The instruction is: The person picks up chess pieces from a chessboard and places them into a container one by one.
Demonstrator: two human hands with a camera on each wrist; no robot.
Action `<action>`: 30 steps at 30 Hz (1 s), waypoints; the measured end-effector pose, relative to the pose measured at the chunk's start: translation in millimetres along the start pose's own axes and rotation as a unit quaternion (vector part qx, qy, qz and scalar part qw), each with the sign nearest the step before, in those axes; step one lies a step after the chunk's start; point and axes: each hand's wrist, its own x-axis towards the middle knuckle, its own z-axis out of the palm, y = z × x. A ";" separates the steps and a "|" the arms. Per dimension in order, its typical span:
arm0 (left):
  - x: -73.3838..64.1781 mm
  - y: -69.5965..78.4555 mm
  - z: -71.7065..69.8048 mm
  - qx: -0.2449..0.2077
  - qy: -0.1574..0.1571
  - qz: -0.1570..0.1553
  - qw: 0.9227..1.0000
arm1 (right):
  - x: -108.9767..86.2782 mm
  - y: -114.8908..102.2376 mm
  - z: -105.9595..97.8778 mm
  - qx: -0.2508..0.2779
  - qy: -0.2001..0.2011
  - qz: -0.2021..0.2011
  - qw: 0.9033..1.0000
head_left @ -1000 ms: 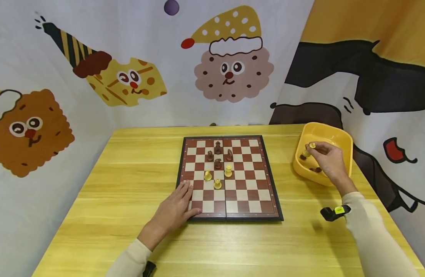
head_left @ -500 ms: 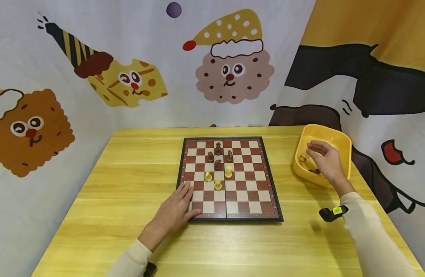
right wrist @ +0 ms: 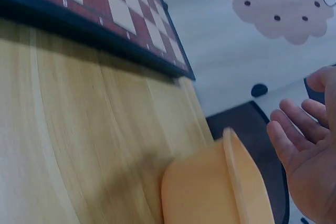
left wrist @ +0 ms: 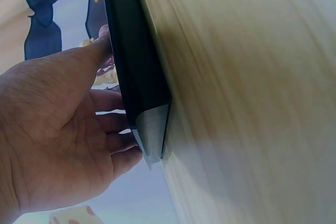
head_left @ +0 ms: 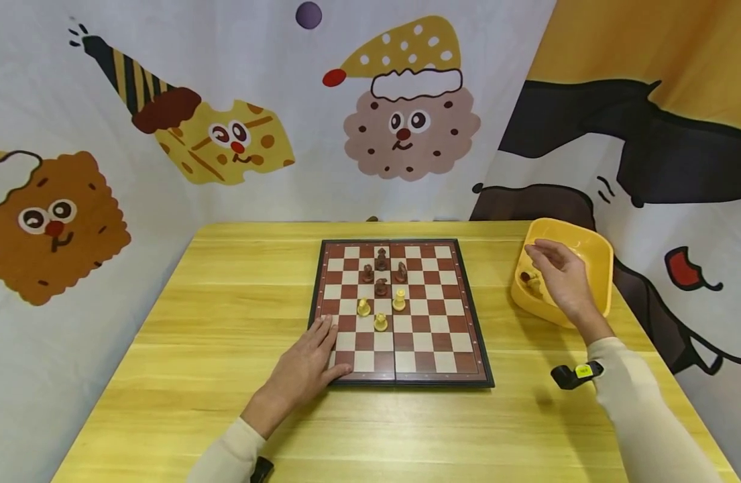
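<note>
A folding chessboard (head_left: 430,343) lies flat on the table. My left hand (head_left: 300,362) rests on its near left corner with fingers spread; in the left wrist view the fingers lie against the board's dark edge (left wrist: 134,61). Dark brown chess pieces (head_left: 381,260) stand on the farther squares. Nearer are three pale yellow pieces, among them a rook-like one (head_left: 399,300). My right hand (head_left: 566,282) hovers over a yellow plastic bin (head_left: 605,268), fingers loosely bent, with nothing seen between them. A few chess pieces (head_left: 532,282) lie in the bin, partly hidden by the hand.
The wooden table (head_left: 195,322) reaches back to a curtain (head_left: 310,194) printed with cartoon figures. The bin stands at the table's far right, apart from the board. A black wrist camera (head_left: 572,376) sits on the right sleeve.
One second ago my right hand pinched a pale yellow chess piece above the bin. It has since let go, and the hand has shifted slightly left. My left hand has stayed put.
</note>
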 end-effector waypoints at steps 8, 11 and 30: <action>-0.4 1.9 1.1 -0.005 -0.001 0.001 1.000 | -3.8 -13.9 20.0 0.056 -0.007 -0.013 0.998; -1.4 1.8 0.1 -0.002 0.001 0.000 1.000 | -5.2 -15.7 28.8 0.065 -0.004 -0.027 0.998; -1.8 -1.2 -0.8 0.002 0.003 0.003 1.000 | -20.5 -21.0 96.7 0.173 -0.114 -0.069 0.976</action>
